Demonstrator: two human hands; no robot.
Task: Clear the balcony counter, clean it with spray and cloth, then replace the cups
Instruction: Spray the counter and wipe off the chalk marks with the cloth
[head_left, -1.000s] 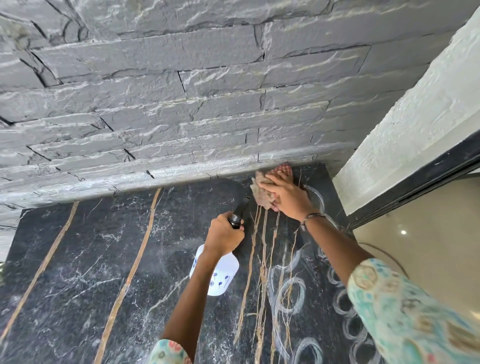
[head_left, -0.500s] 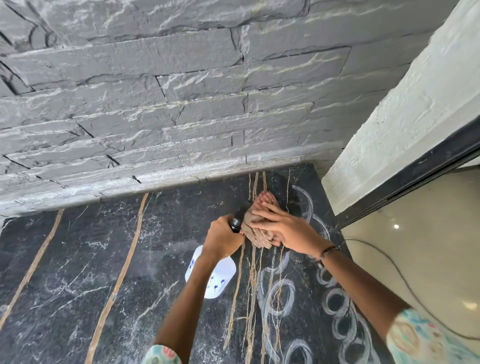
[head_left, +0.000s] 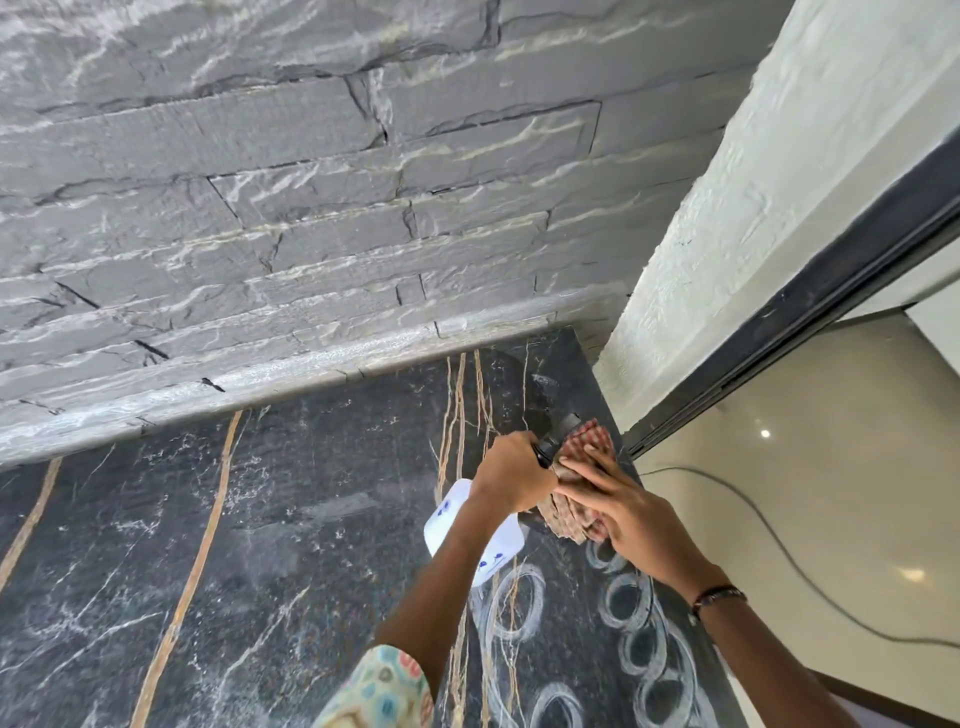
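My left hand (head_left: 511, 475) grips the black nozzle of a white spray bottle (head_left: 475, 540), held just above the dark marble counter (head_left: 270, 551). My right hand (head_left: 628, 512) lies flat on a red-checked cloth (head_left: 584, 447) and presses it onto the counter near its right edge. The two hands touch each other. White ring-shaped marks (head_left: 631, 608) cover the counter's right side below the cloth. No cups are in view.
A rough grey stone wall (head_left: 311, 208) runs along the back of the counter. A white textured pillar (head_left: 727, 234) and a dark door frame (head_left: 810, 306) stand to the right. Beyond the counter's right edge is a shiny beige floor with a black cable (head_left: 810, 577).
My right hand has slid the cloth from the back of the counter towards me and to the right edge. The left hand with the bottle has stayed close beside it.
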